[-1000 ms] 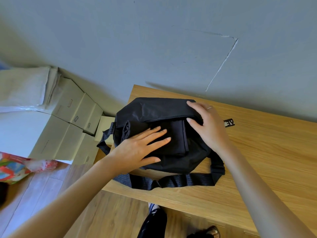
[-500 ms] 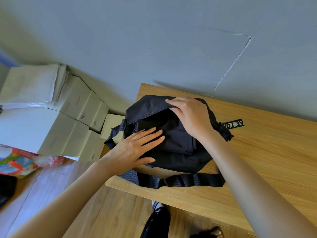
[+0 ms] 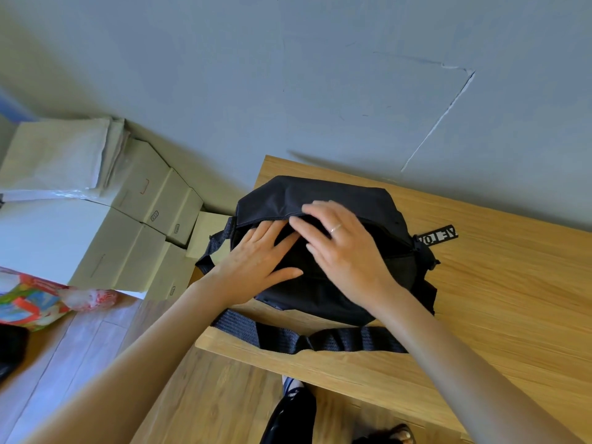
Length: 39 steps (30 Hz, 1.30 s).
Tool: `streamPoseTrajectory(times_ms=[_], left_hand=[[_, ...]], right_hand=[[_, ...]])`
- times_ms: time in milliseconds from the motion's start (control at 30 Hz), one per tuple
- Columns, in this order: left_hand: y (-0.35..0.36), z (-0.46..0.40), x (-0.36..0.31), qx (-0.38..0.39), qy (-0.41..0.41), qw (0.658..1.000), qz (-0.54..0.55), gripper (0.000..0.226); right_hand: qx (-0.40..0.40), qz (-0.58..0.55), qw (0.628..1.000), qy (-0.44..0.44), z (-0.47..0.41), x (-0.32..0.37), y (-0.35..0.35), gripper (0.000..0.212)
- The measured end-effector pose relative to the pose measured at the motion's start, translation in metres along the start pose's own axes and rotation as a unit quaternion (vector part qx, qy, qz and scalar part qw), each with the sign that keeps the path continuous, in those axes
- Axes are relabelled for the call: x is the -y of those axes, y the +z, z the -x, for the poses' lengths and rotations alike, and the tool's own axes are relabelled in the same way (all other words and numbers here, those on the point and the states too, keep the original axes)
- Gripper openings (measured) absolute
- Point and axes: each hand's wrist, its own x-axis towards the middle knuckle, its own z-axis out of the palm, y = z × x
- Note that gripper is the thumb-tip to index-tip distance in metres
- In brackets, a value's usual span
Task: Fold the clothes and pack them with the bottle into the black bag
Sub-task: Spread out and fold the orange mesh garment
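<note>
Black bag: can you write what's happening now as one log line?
black bag on table | left hand, right hand at opening | zip open

You face a grey-blue wall [image 3: 320,75] marked by a thin pale crack [image 3: 439,120]. A light wooden table [image 3: 512,299] stands against it. To your left, pale cardboard boxes [image 3: 134,238] are stacked against the wall, with folded white sheeting [image 3: 61,155] on top. A colourful bag [image 3: 28,299] lies on the wood-plank floor [image 3: 80,363]. Lighting is soft and even.
</note>
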Motion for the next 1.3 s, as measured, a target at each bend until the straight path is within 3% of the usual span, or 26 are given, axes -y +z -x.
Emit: streamPoseTrajectory(times_ms=[133, 233, 300, 400, 533, 733, 933, 1067, 1200, 1300], left_hand=[[-0.005, 0.006, 0.007, -0.017, 0.018, 0.998, 0.065, 0.051], [-0.010, 0.025, 0.017, -0.110, 0.015, 0.993, 0.038, 0.036], [-0.013, 0.037, 0.025, -0.136, -0.030, 0.990, 0.002, 0.035], [-0.016, 0.042, 0.037, -0.099, -0.097, 0.990, -0.017, 0.043], [-0.017, 0.038, 0.044, -0.053, -0.083, 0.995, -0.026, 0.051], [-0.023, 0.040, 0.049, -0.101, -0.115, 0.987, 0.048, 0.044], [-0.017, 0.030, 0.055, -0.032, -0.108, 0.993, 0.021, 0.044], [-0.018, 0.020, 0.054, -0.046, -0.130, 0.964, 0.227, 0.021], [-0.027, 0.018, 0.054, -0.007, -0.141, 0.897, 0.418, 0.031], [-0.031, 0.021, 0.058, 0.031, -0.132, 0.870, 0.475, 0.033]], right_hand=[[0.038, -0.004, 0.999, -0.033, 0.021, 0.005, 0.008, 0.036], [0.081, -0.014, 0.995, -0.050, 0.021, 0.004, 0.009, 0.039], [0.125, -0.046, 0.990, -0.045, 0.017, 0.005, 0.011, 0.044], [0.182, -0.069, 0.980, -0.035, 0.010, 0.004, 0.013, 0.052], [0.230, -0.090, 0.969, -0.026, 0.000, 0.000, 0.010, 0.063], [0.216, -0.074, 0.973, -0.027, -0.004, -0.004, 0.012, 0.058], [0.203, -0.064, 0.977, -0.015, -0.004, 0.002, 0.014, 0.062], [0.213, -0.082, 0.974, -0.009, -0.008, 0.005, 0.012, 0.064], [0.241, -0.154, 0.957, 0.047, -0.014, 0.000, 0.007, 0.061], [0.259, -0.206, 0.940, 0.079, -0.020, -0.001, 0.007, 0.058]])
